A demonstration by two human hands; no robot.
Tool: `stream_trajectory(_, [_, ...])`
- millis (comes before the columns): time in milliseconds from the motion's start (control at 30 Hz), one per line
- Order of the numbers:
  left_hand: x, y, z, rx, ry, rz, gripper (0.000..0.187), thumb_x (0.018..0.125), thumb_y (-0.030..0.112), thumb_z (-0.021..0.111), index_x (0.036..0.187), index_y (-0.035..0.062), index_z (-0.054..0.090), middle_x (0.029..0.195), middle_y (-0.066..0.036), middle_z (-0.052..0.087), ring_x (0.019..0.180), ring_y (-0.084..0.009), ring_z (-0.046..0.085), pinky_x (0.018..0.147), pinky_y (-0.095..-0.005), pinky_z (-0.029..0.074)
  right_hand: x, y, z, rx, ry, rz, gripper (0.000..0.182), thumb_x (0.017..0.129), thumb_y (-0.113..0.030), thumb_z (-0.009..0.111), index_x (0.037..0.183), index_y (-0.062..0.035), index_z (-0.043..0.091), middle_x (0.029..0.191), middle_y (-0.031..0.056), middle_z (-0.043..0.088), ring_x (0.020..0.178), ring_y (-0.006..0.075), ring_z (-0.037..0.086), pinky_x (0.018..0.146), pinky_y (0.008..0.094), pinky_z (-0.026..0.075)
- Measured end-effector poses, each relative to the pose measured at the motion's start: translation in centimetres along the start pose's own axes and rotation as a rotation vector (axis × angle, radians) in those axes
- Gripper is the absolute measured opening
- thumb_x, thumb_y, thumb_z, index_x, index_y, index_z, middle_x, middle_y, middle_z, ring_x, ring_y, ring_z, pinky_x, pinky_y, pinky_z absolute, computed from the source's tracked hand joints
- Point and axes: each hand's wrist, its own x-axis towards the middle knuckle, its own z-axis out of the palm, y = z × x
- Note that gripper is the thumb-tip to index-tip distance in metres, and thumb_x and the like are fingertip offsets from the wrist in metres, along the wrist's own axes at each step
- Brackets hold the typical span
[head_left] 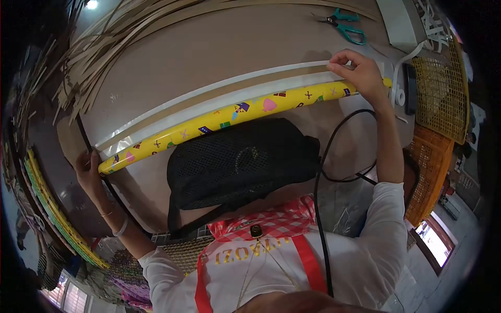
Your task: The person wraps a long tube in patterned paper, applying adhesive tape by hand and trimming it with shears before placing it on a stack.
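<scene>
A long roll of yellow wrapping paper [219, 125] with printed scissors and shapes lies slantwise across the table. Its white underside [261, 87] shows along the far side, and a flat tan strip [209, 95] runs lengthwise on it. My left hand [90, 166] is closed on the roll's left end, with thumb and fingers around the edge. At the other end, my right hand [360, 73] pinches with thumb and forefinger at the right tip of the tan strip. That wrist crosses over the roll's right end.
A black mesh bag [240, 164] lies just in front of the roll, beside a black cable [318, 203]. Green-handled shears [347, 28] rest at the back right. Many tan strips [130, 26] spread over the back left. Woven yellow baskets [441, 88] stand at right.
</scene>
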Motion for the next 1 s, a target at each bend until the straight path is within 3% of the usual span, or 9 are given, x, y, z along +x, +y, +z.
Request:
stream_trajectory(67, [0.1, -0.5, 0.1, -0.031, 0.047, 0.064, 0.027, 0.082, 0.020, 0.066, 0.101, 0.0010, 0.060, 0.077, -0.001, 0.059, 0.068, -0.0074, 0.053, 0.055, -0.0202, 0.040, 0.0, 0.2, 0.0, 0.018, -0.004, 0.003, 0.019, 0.078, -0.022, 0.068, 0.088, -0.0065, 0.065, 0.076, -0.0031, 0.060, 0.061, 0.0047, 0.045, 0.058, 0.0200, 0.039])
stream_trajectory(233, [0.5, -0.7, -0.4, 0.071, -0.034, 0.120, 0.022, 0.080, 0.017, 0.067, 0.095, 0.0010, 0.064, 0.077, 0.000, 0.060, 0.069, -0.0067, 0.053, 0.057, -0.0196, 0.040, -0.1, 0.2, 0.0, -0.057, -0.007, 0.006, 0.024, 0.077, -0.031, 0.067, 0.088, -0.0099, 0.066, 0.075, 0.0005, 0.063, 0.069, 0.0109, 0.056, 0.062, 0.0260, 0.044])
stream_trajectory(467, [0.2, 0.4, -0.5, 0.044, -0.072, 0.029, 0.017, 0.081, 0.016, 0.066, 0.092, 0.0026, 0.067, 0.072, 0.002, 0.059, 0.069, -0.0056, 0.053, 0.058, -0.0198, 0.040, -0.1, 0.3, 0.1, -0.020, -0.008, 0.014, 0.024, 0.077, -0.031, 0.067, 0.088, -0.0100, 0.066, 0.077, 0.0016, 0.063, 0.070, 0.0119, 0.057, 0.064, 0.0270, 0.044])
stream_trajectory(567, [0.4, 0.5, -0.4, 0.105, -0.073, 0.093, 0.014, 0.081, 0.011, 0.065, 0.091, 0.0022, 0.067, 0.077, 0.000, 0.059, 0.072, -0.0065, 0.054, 0.058, -0.0206, 0.041, 0.0, 0.3, 0.2, -0.029, -0.006, 0.023, 0.024, 0.077, -0.031, 0.067, 0.088, -0.0104, 0.066, 0.078, 0.0022, 0.063, 0.071, 0.0127, 0.058, 0.064, 0.0272, 0.045])
stream_trajectory(633, [0.9, -0.2, -0.8, 0.126, -0.193, 0.429, 0.013, 0.082, 0.004, 0.061, 0.093, 0.0026, 0.067, 0.087, -0.002, 0.059, 0.075, -0.0074, 0.054, 0.058, -0.0215, 0.041, 0.1, 0.6, 0.3, -0.065, -0.021, 0.029, 0.023, 0.078, -0.031, 0.066, 0.088, -0.0101, 0.065, 0.078, 0.0026, 0.063, 0.071, 0.0132, 0.058, 0.065, 0.0273, 0.045])
stream_trajectory(767, [1.8, -0.6, -1.6, 0.125, -0.304, 0.449, 0.015, 0.083, -0.001, 0.056, 0.092, 0.0029, 0.067, 0.092, -0.003, 0.057, 0.077, -0.0087, 0.053, 0.060, -0.0236, 0.042, 0.1, 0.5, 0.3, -0.068, -0.010, -0.009, 0.017, 0.080, -0.021, 0.067, 0.088, -0.0063, 0.063, 0.075, -0.0029, 0.058, 0.065, 0.0047, 0.048, 0.061, 0.0205, 0.041])
stream_trajectory(833, [2.4, 0.8, -2.2, 0.197, -0.472, 0.481, 0.015, 0.084, -0.001, 0.055, 0.092, 0.0035, 0.067, 0.088, -0.002, 0.056, 0.076, -0.0107, 0.053, 0.064, -0.0259, 0.044, 0.2, 0.6, 0.2, -0.064, -0.008, -0.010, 0.023, 0.078, -0.031, 0.066, 0.088, -0.0102, 0.065, 0.076, 0.0028, 0.063, 0.071, 0.0142, 0.059, 0.064, 0.0274, 0.045])
stream_trajectory(967, [2.2, 5.9, -2.3, 0.393, -0.570, 0.356, 0.012, 0.082, 0.000, 0.055, 0.090, 0.0015, 0.064, 0.086, -0.006, 0.056, 0.075, -0.0168, 0.055, 0.067, -0.0297, 0.044, 0.1, 0.1, 0.1, -0.073, -0.015, 0.004, 0.022, 0.078, -0.030, 0.066, 0.087, -0.0106, 0.066, 0.076, 0.0029, 0.063, 0.071, 0.0144, 0.059, 0.065, 0.0273, 0.045])
stream_trajectory(1000, [2.2, 6.7, -1.9, 0.535, -0.511, 0.539, 0.012, 0.082, 0.002, 0.056, 0.091, 0.0020, 0.063, 0.087, -0.008, 0.057, 0.075, -0.0201, 0.056, 0.067, -0.0314, 0.044, 0.1, 0.0, 0.1, -0.079, -0.016, 0.025, 0.022, 0.078, -0.030, 0.066, 0.088, -0.0107, 0.066, 0.077, 0.0030, 0.063, 0.072, 0.0145, 0.059, 0.065, 0.0275, 0.045])
